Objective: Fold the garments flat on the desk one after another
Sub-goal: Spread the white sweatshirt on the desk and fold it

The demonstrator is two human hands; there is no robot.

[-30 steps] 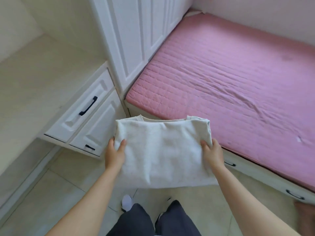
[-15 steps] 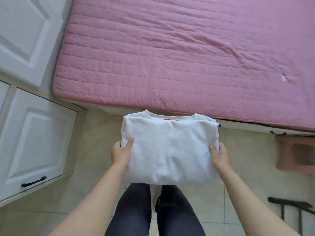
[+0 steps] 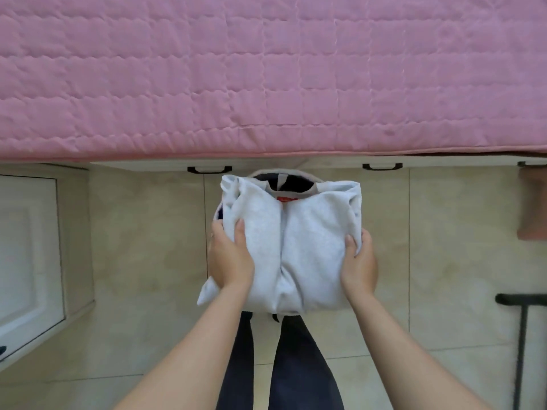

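Where a white cabinet [image 3: 29, 247] stood at the far left, bare tile floor [image 3: 142, 232] lay open between it and the garment. The left hand [image 3: 229, 258] gripped the garment's left edge, thumb laid on top and fingers curled underneath, out of sight. The pale grey garment [image 3: 307, 250] hung folded in the air over the floor, just short of the near edge of the pink quilted bed [image 3: 266, 69] and above the person's dark trousers [image 3: 299, 368]. It had a deep crease down its middle, and a loose corner poked out below the left wrist. A small red label [image 3: 285, 199] sat at the collar, its writing too small to read. The right hand [image 3: 359, 261] clasped the right edge likewise, thumb on top. Two black handles [image 3: 209, 170] showed under the bed's edge. More open tile followed, then a pink stool [image 3: 532, 202] and a black stand [image 3: 521, 321] at the far right.
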